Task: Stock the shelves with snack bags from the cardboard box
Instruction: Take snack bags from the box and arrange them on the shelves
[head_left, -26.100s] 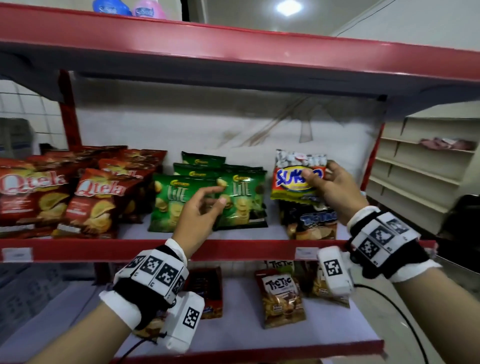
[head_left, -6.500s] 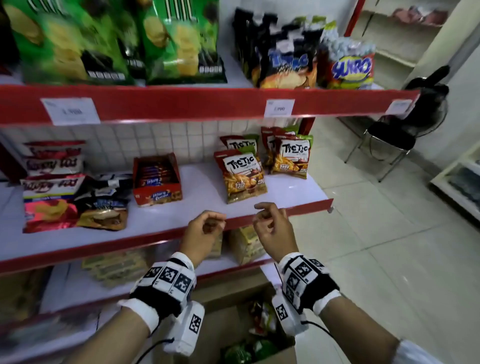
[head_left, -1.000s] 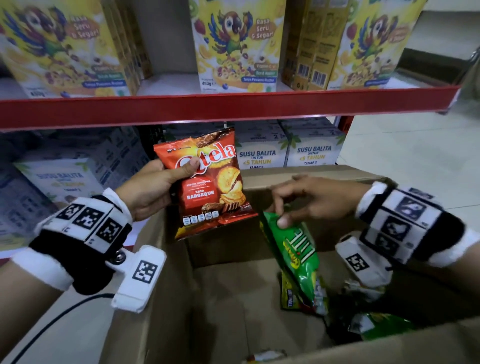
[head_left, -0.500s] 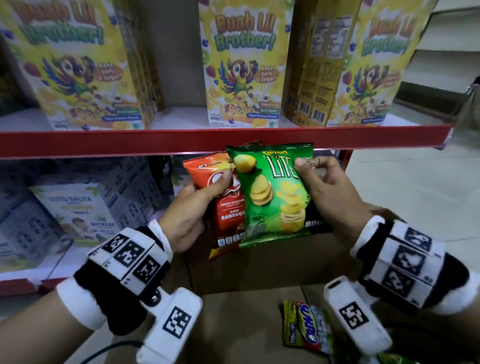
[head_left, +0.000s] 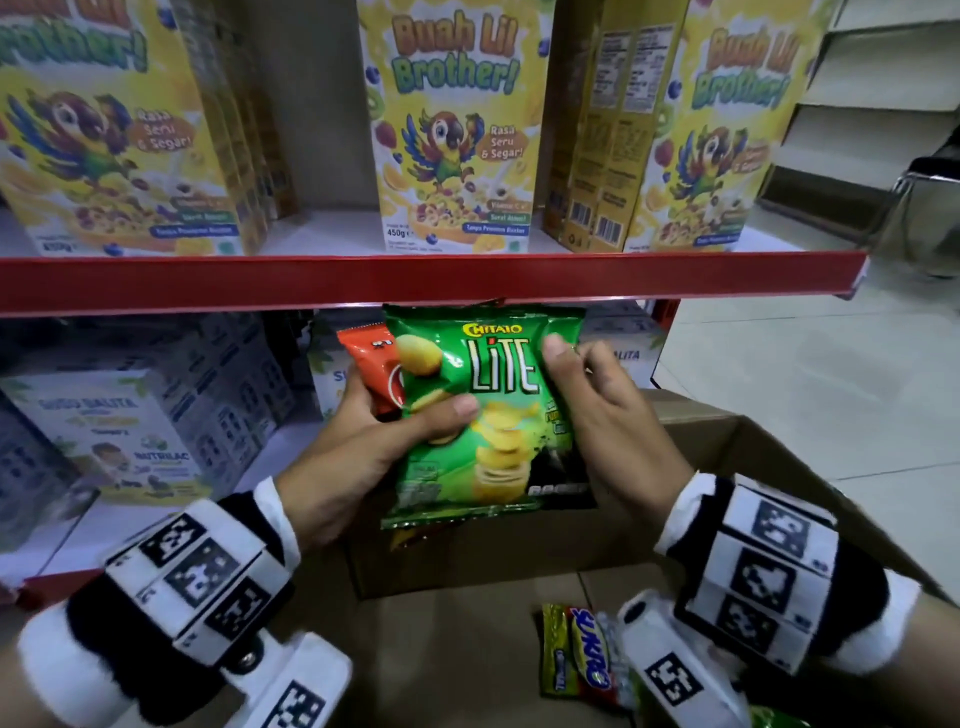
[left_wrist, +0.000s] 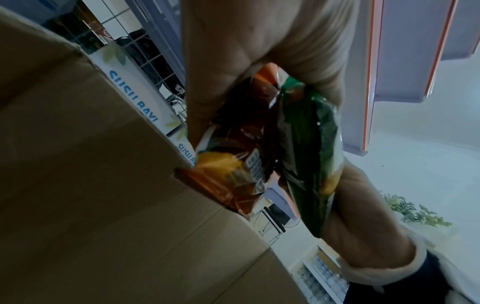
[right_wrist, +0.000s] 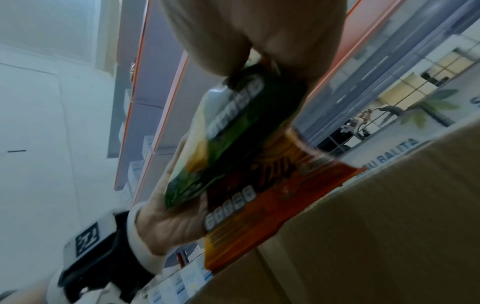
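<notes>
A green Chitato Lite bag (head_left: 493, 415) (left_wrist: 309, 156) (right_wrist: 233, 131) stands upright in front of an orange Qtela bag (head_left: 371, 369) (left_wrist: 233, 164) (right_wrist: 272, 205), which it mostly hides. My left hand (head_left: 410, 410) (left_wrist: 259, 51) grips both bags together, with its thumb across the green front. My right hand (head_left: 576, 364) (right_wrist: 259, 30) pinches the green bag's upper right corner. Both bags hang above the far wall of the open cardboard box (head_left: 519, 551) (left_wrist: 91, 185) (right_wrist: 376, 226). A Sukro bag (head_left: 582, 660) lies on the box floor.
A red shelf edge (head_left: 415, 280) runs just above the bags, carrying tall yellow cereal boxes (head_left: 452, 130). Milk cartons (head_left: 119, 431) fill the lower shelf behind the box. Tiled floor (head_left: 805, 389) and a chair leg (head_left: 914, 208) lie to the right. Another green packet (head_left: 774, 719) shows at the box's near right.
My right hand lifted the green bag out of the box and brought it over the orange one. My left thumb now clamps both, and the bags have risen slightly.
</notes>
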